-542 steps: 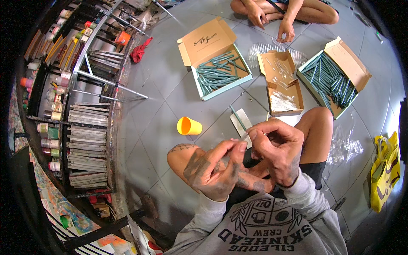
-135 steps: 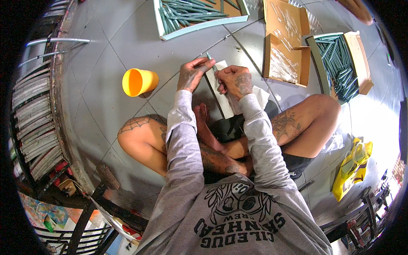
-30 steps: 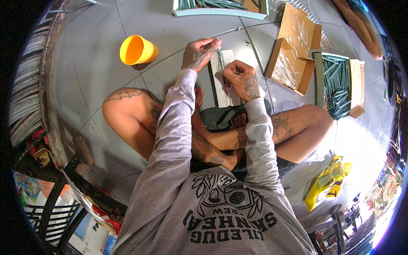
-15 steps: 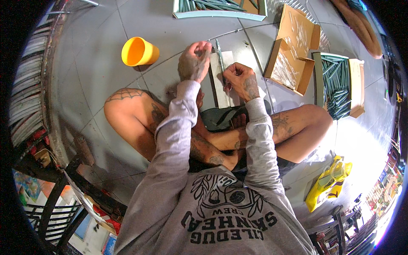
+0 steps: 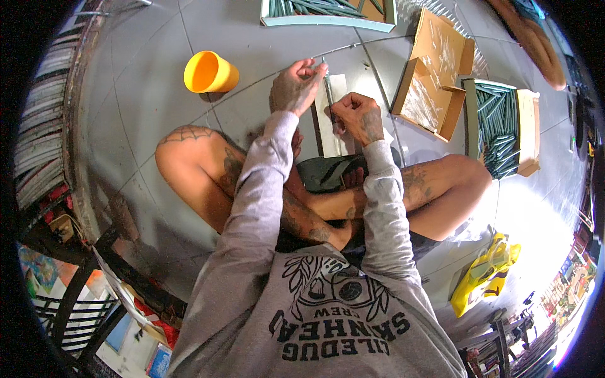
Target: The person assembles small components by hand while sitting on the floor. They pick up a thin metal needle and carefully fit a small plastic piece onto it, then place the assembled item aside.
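A slim dark green pen-like stick (image 5: 328, 82) lies lengthwise along a flat pale board (image 5: 340, 87) on the floor in front of me. My right hand (image 5: 359, 118) is closed at the near part of the stick, thumb and finger pinched, the other fingers curled in. My left hand (image 5: 295, 87) is at the stick's far tip, its thumb and fingers apart, the fingertips beside or touching the tip. The palm side of the right hand is hidden.
A yellow cup (image 5: 211, 72) stands to the left. An opened cardboard box (image 5: 435, 75) lies to the right, beside a box of green sticks (image 5: 498, 126). Another box (image 5: 328, 22) of sticks is at the far edge. A yellow bag (image 5: 485, 277) lies at the lower right. Another person's leg (image 5: 535, 44) shows at the upper right.
My left hand has turned and moved slightly right toward the stick's tip, its fingers loosening from a curl. The right hand stays in nearly the same place.
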Action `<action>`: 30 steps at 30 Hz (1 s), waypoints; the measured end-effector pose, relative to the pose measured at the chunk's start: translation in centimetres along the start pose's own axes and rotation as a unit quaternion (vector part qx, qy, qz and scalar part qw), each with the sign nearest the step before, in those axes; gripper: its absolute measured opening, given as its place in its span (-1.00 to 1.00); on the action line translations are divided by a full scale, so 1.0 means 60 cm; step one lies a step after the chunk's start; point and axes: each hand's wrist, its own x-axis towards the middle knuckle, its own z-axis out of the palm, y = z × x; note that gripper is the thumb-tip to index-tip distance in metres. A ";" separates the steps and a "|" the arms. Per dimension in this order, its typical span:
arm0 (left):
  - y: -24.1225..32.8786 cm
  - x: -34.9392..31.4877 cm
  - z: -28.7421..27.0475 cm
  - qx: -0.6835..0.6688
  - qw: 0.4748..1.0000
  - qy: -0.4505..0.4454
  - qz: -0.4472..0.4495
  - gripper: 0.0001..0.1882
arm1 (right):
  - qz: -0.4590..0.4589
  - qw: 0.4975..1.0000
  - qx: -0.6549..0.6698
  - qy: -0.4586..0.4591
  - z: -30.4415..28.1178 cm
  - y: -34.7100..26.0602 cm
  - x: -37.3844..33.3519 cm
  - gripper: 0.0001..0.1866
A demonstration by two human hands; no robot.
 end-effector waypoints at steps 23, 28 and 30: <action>-0.015 0.036 0.006 0.028 0.997 -0.072 -0.003 -0.21 | 0.011 0.993 -0.111 0.036 0.001 -0.002 0.000 -0.70; -0.015 0.033 0.008 0.019 0.998 -0.067 0.005 -0.21 | 0.030 0.992 -0.115 0.033 0.001 -0.010 -0.001 -0.70; -0.017 0.034 0.008 0.018 0.997 -0.071 0.011 -0.21 | 0.031 0.991 -0.125 0.037 0.004 -0.012 -0.002 -0.70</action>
